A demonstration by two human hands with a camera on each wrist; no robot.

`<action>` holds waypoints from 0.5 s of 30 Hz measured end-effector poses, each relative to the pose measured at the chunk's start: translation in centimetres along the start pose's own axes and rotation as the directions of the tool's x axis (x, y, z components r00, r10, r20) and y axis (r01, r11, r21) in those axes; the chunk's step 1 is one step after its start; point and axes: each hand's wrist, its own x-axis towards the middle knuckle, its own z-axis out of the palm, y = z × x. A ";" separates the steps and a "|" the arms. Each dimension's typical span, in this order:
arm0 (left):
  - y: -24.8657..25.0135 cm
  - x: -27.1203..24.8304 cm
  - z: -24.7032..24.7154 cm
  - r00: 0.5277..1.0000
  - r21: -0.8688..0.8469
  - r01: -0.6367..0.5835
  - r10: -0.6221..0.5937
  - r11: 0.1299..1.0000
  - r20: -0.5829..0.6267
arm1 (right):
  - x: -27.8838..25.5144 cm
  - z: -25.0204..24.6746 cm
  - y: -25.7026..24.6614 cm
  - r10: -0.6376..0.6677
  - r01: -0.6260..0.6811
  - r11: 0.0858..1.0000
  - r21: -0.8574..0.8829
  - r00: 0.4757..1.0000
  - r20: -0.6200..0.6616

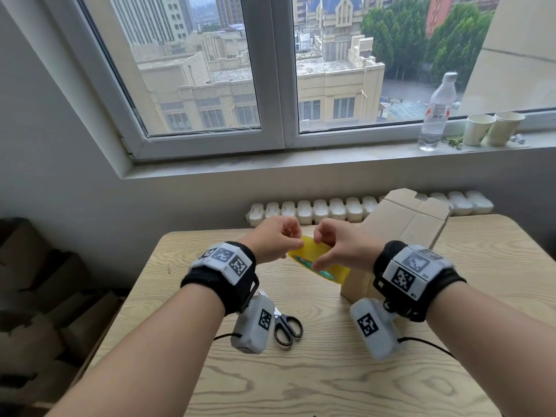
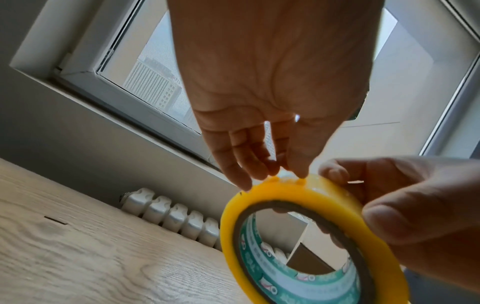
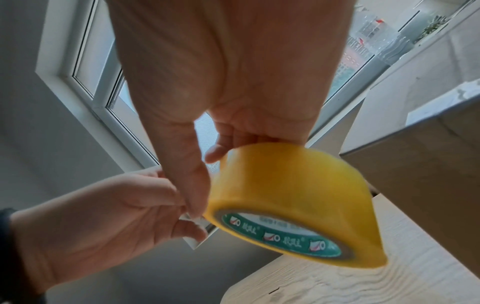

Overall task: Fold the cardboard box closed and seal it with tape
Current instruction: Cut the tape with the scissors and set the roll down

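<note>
I've got the yellow tape roll (image 1: 319, 263) gripped in my right hand (image 1: 340, 248), left fingertips (image 2: 301, 172) picking at its rim for the loose end, cardboard box (image 1: 403, 236) just behind my grip, so I'd peel slowly and squarely.

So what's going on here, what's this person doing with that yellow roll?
A person is holding a roll of yellow tape above a wooden table. The right hand grips the roll while the left hand picks at its outer surface with the fingertips, apparently hunting for the loose end. The cardboard box stands just behind, flaps folded shut, with no tape visible on it. Scissors lie on the table.
</note>
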 end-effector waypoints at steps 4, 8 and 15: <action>0.3 -0.3 1.1 0.999 0.427 -0.024 0.034 0.904 -0.014 | 0.1 1.2 0.8 0.028 -0.027 0.999 -0.021 0.999 0.021; 0.7 -0.9 2.1 0.997 0.424 -0.082 0.070 0.902 0.043 | 0.0 2.0 2.1 0.080 -0.080 0.997 0.008 0.996 0.029; -0.4 -0.7 2.7 0.981 0.117 0.139 -0.153 0.983 0.118 | -0.8 4.0 3.6 0.144 -0.147 0.986 -0.083 0.989 -0.045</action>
